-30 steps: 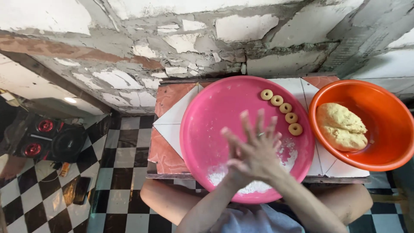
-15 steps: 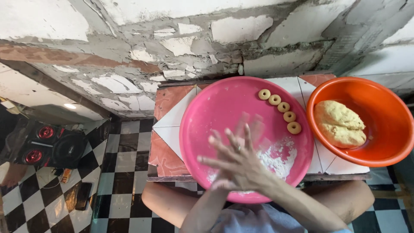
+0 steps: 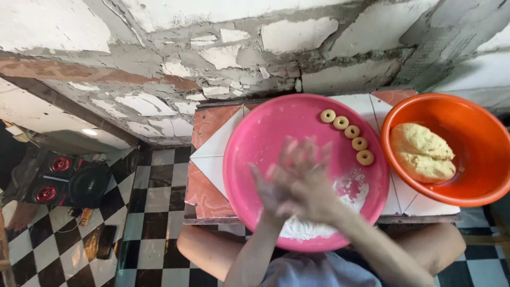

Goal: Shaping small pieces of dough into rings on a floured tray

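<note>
Both hands, left (image 3: 271, 194) and right (image 3: 313, 183), are pressed flat together over the pink tray (image 3: 249, 143); whatever's between them is hidden. Flour (image 3: 313, 228) sits under them to catch bits. Five dough rings (image 3: 346, 137) line the tray's far side, out of my way.

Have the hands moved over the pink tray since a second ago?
Yes. The hands, pressed together and blurred, sit lower and further left over the pink tray, further from the row of dough rings.

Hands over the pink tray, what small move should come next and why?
Probably open the palms and check the piece. The left hand and right hand press together, blurred, above the pink tray, where five dough rings curve; a sixth would likely go beside the ring nearest the flour.
</note>
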